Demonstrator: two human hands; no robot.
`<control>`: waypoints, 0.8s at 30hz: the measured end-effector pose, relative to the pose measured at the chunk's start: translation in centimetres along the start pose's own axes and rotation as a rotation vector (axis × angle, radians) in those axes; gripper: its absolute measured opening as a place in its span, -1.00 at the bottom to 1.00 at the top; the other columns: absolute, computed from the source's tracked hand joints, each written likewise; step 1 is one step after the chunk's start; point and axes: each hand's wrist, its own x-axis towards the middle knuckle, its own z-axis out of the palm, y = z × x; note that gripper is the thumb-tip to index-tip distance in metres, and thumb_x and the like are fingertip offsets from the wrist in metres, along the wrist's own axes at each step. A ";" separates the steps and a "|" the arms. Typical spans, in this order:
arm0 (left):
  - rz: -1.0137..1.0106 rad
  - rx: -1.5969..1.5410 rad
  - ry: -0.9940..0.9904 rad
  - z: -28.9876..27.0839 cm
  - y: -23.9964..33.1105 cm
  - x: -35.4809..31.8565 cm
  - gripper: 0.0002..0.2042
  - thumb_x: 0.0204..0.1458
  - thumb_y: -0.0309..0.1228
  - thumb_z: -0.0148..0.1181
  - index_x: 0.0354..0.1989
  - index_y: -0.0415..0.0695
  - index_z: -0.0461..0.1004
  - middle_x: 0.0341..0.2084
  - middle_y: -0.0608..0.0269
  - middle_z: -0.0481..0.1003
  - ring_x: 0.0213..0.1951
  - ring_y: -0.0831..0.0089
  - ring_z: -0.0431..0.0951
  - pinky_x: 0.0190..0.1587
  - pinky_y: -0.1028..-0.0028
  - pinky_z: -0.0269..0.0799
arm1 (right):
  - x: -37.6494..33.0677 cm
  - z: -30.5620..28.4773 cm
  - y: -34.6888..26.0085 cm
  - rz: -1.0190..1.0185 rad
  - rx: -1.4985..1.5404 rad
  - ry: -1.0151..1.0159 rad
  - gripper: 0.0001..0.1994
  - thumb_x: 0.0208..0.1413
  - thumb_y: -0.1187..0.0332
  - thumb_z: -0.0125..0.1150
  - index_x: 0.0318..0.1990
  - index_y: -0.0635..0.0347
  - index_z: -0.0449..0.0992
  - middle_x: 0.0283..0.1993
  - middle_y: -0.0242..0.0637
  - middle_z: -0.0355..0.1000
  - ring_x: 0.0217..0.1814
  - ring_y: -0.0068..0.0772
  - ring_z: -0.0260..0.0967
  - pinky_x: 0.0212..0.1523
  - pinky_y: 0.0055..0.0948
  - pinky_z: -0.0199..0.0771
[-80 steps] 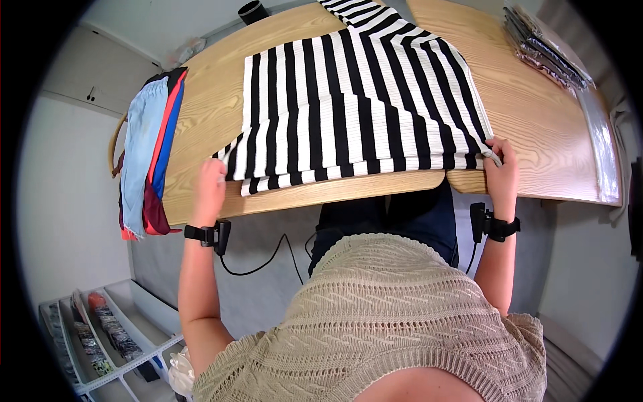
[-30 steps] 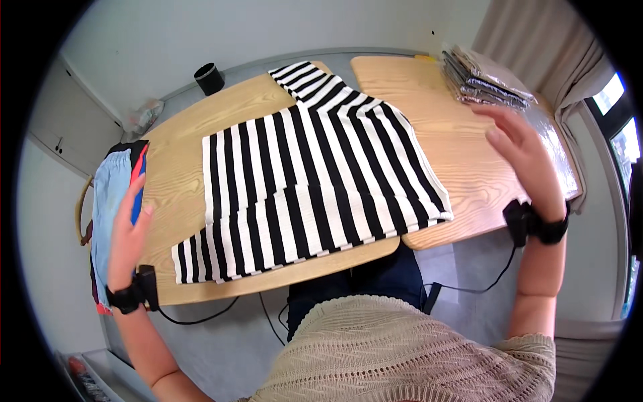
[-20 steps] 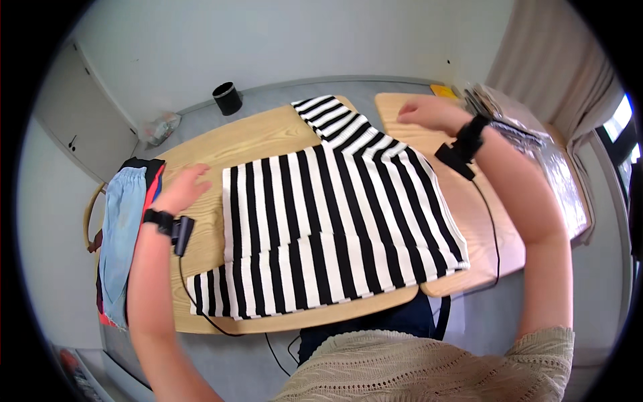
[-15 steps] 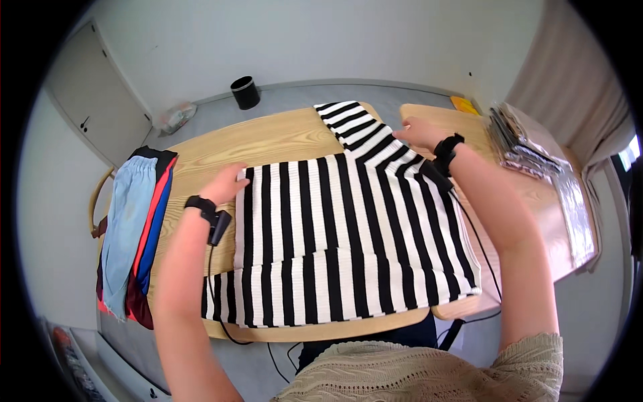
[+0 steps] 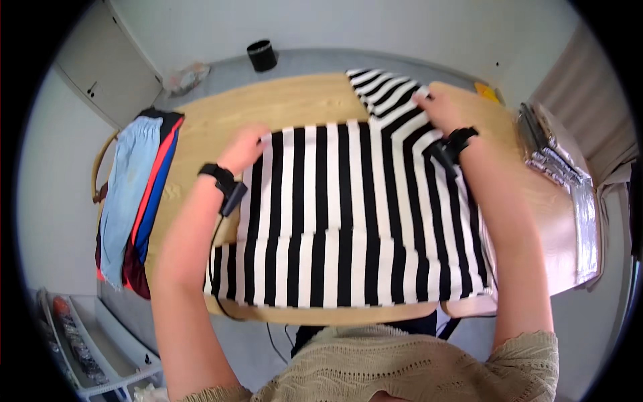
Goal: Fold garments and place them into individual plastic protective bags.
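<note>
The left hand point(image 5: 242, 149) lies flat with fingers spread on the far left corner of a black-and-white striped garment point(image 5: 348, 221), pressing it down rather than gripping it. The right hand point(image 5: 435, 110) rests on the garment's far right part, where a striped sleeve point(image 5: 387, 94) runs away from the body; whether its fingers pinch the cloth or only press on it cannot be told. Both wrists wear black bands with cables. The garment is spread flat between and below the hands, covering the middle of a wooden surface point(image 5: 295, 104), its near hem at the surface's near edge. Left of the left hand a pile of folded clothes point(image 5: 134, 201) in light blue, red and dark blue hangs over the surface's end. Right of the right hand lies a stack of shiny packets point(image 5: 559, 161). Beyond the hands, a black cup point(image 5: 262, 55) stands on the floor.
</note>
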 end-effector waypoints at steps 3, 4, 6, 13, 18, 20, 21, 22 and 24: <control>0.103 -0.064 0.169 -3.5 1.9 -2.1 -0.81 -0.04 -0.52 0.15 -0.23 -0.28 0.41 -0.32 0.02 0.42 -0.19 0.06 0.40 -0.10 0.30 0.32 | -2.6 -4.0 -2.9 -0.015 0.359 -0.118 -0.66 0.15 0.15 0.15 -0.13 0.28 0.49 -0.31 -0.40 0.48 -0.31 -0.62 0.32 -0.24 -0.54 0.36; 0.077 -0.065 0.146 -4.7 2.6 -3.7 -0.81 -0.04 -0.52 0.15 -0.23 -0.28 0.41 -0.32 0.02 0.42 -0.19 0.06 0.40 -0.10 0.30 0.32 | -4.6 -5.2 -5.1 -0.010 0.446 -0.162 -0.66 0.15 0.15 0.15 -0.12 0.27 0.49 -0.28 -0.41 0.47 -0.31 -0.62 0.32 -0.24 -0.54 0.36; 0.128 -0.064 0.084 -6.2 4.6 -4.7 -0.83 -0.08 -0.55 0.17 -0.29 -0.28 0.40 -0.41 0.06 0.37 -0.25 0.11 0.37 -0.16 0.32 0.30 | -7.8 -8.3 -5.4 -0.042 0.444 -0.232 -0.70 0.13 0.18 0.16 -0.17 0.26 0.51 -0.33 -0.46 0.45 -0.35 -0.69 0.28 -0.32 -0.63 0.30; 0.150 -0.007 -0.190 -3.8 8.1 -12.3 -0.70 -0.23 -0.68 0.11 -0.24 -0.20 0.47 -0.32 0.12 0.42 -0.15 0.10 0.38 -0.08 0.27 0.33 | -17.1 -10.0 -3.6 -0.026 -0.143 -0.710 -0.67 0.04 0.16 0.22 -0.40 0.36 0.50 -0.57 -0.24 0.39 -0.53 -0.47 0.24 -0.42 -0.41 0.27; 0.162 -0.115 -0.142 -5.0 8.9 -12.7 -0.61 -0.37 -0.70 -0.03 -0.25 -0.25 0.47 -0.27 0.06 0.42 -0.12 0.05 0.37 -0.03 0.26 0.32 | -15.2 -10.7 -3.6 0.159 -0.172 -0.579 -0.51 0.13 -0.02 0.06 -0.50 0.30 0.55 -0.59 -0.33 0.45 -0.56 -0.48 0.35 -0.43 -0.45 0.38; 0.153 -0.139 -0.093 -5.5 9.3 -12.8 -0.64 -0.35 -0.70 -0.03 -0.27 -0.25 0.46 -0.29 0.07 0.43 -0.14 0.05 0.38 -0.07 0.27 0.33 | -12.8 -9.3 -3.3 0.248 0.050 -0.421 -0.50 0.12 -0.05 0.05 -0.47 0.30 0.56 -0.55 -0.29 0.47 -0.52 -0.47 0.39 -0.43 -0.43 0.40; 0.151 -0.145 -0.078 -5.7 9.6 -12.8 -0.66 -0.33 -0.71 -0.03 -0.28 -0.25 0.46 -0.30 0.08 0.43 -0.15 0.06 0.39 -0.09 0.26 0.34 | -11.5 -8.5 -3.3 0.244 0.012 -0.391 -0.49 0.10 -0.05 0.06 -0.46 0.33 0.56 -0.52 -0.24 0.48 -0.50 -0.42 0.41 -0.42 -0.41 0.41; 0.142 -0.148 -0.064 -5.9 9.8 -12.9 -0.67 -0.31 -0.71 -0.03 -0.29 -0.24 0.46 -0.30 0.09 0.43 -0.16 0.06 0.40 -0.10 0.26 0.34 | -10.1 -7.4 -3.3 0.237 -0.023 -0.365 -0.48 0.09 -0.06 0.07 -0.44 0.35 0.55 -0.48 -0.19 0.49 -0.48 -0.38 0.44 -0.42 -0.38 0.42; 0.165 -0.136 -0.041 -5.6 10.0 -12.8 -0.69 -0.27 -0.72 -0.04 -0.29 -0.24 0.46 -0.29 0.10 0.44 -0.17 0.07 0.41 -0.09 0.26 0.35 | -7.6 -5.5 -3.5 0.237 -0.298 -0.461 -0.44 0.10 -0.08 0.02 -0.44 0.40 0.53 -0.49 -0.08 0.49 -0.47 -0.21 0.46 -0.36 -0.29 0.44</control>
